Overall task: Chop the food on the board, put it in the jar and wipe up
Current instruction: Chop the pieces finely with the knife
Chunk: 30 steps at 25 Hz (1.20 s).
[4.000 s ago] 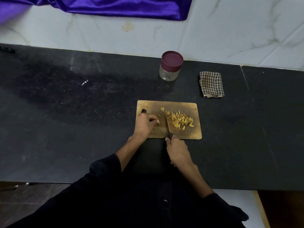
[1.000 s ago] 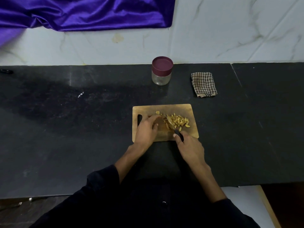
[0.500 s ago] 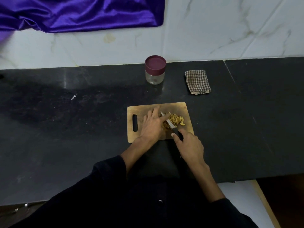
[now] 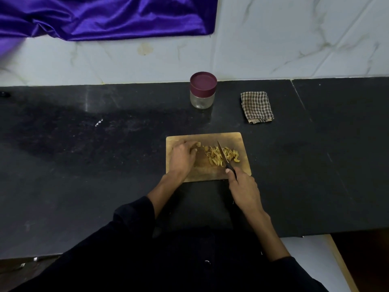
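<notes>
A wooden cutting board lies on the black counter. A pile of yellow chopped strips sits on its middle and right. My right hand grips the black handle of a knife, whose blade lies across the pile. My left hand rests on the board's left part, fingers curled, with a small yellow piece at its fingertips. A glass jar with a maroon lid on stands behind the board. A folded checked cloth lies to the jar's right.
The black counter stretches wide to the left and right, with a seam at the back right. A white marbled wall rises behind, with purple fabric hanging at top left. The counter's front edge is at my body.
My left hand has slid from the pile to the board's left side. The knife blade now lies across the middle of the pile, which is spread out more.
</notes>
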{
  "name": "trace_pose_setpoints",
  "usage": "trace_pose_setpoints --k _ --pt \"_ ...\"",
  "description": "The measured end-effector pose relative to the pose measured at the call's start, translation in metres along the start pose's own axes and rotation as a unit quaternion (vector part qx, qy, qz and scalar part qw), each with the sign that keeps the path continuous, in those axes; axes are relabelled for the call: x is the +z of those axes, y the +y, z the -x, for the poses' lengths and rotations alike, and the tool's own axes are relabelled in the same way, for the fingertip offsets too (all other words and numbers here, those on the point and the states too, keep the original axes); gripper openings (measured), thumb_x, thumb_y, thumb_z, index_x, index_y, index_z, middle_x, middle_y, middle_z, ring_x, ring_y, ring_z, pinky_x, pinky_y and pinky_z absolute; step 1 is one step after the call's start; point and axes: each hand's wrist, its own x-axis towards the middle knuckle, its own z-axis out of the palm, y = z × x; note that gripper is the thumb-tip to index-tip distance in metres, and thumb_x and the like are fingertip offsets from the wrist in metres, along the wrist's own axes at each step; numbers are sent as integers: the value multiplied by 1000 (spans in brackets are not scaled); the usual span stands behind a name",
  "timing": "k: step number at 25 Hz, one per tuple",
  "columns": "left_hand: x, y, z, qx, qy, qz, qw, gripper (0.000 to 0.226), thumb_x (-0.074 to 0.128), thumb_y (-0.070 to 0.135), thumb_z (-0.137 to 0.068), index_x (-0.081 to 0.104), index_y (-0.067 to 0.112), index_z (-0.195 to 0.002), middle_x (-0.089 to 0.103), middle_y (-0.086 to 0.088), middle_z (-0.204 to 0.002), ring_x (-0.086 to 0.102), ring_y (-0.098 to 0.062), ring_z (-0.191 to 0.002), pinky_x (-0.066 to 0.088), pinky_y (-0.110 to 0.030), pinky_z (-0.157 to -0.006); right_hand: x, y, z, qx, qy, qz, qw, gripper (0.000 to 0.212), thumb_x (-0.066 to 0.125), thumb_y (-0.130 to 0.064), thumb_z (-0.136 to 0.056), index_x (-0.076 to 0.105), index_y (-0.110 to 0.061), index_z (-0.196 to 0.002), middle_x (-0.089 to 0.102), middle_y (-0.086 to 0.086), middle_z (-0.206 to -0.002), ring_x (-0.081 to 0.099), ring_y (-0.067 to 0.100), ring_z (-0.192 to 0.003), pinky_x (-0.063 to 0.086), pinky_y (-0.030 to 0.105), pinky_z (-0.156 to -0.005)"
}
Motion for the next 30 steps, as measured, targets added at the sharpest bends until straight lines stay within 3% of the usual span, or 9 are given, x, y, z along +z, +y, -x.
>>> trace_pose_setpoints --k 8,15,19,24,30 --pt "10 1 -27 -15 -58 -80 995 23 62 18 -90 66 14 -112 54 -4 -112 59 -17 -95 54 -33 -82 0 3 -2 6 -7 -10 1000 30 39 -39 -104 58 -20 -117 65 2 -81 65 23 -78 55 49 -74" --pt "-9 -3 -14 -35 -17 77 996 9 64 7 -86 71 12 -90 69 2 -85 63 -5 -77 54 -22 -74 4 4 -2 6 -13 -4 1000 30 39 -40 -103 58 -20 -117 66 4 -86 65 24 -83 54 46 -76" --pt "-9 -6 -1 -58 -70 103 991 9 65 8 -86 73 11 -90 71 2 -90 61 -1 -81 47 -8 -74 5 4 -2 6 -20 -7 1000 29 40 -39 -103 59 -20 -113 66 4 -86 65 24 -82 54 47 -76" --pt "2 -8 4 -54 -69 47 995 11 68 10 -85 73 12 -94 72 1 -94 65 -8 -89 53 -29 -87 5 4 -2 3 -19 -13 1000 28 41 -38 -104 59 -19 -113 64 1 -83 64 21 -81 54 46 -76" --pt "3 7 -5 -26 -56 22 998 19 62 17 -91 70 18 -108 70 2 -106 64 -10 -94 53 -32 -85 4 5 -2 2 -22 -18 1000 28 41 -38 -104 58 -20 -116 65 2 -86 65 22 -83 54 48 -78"
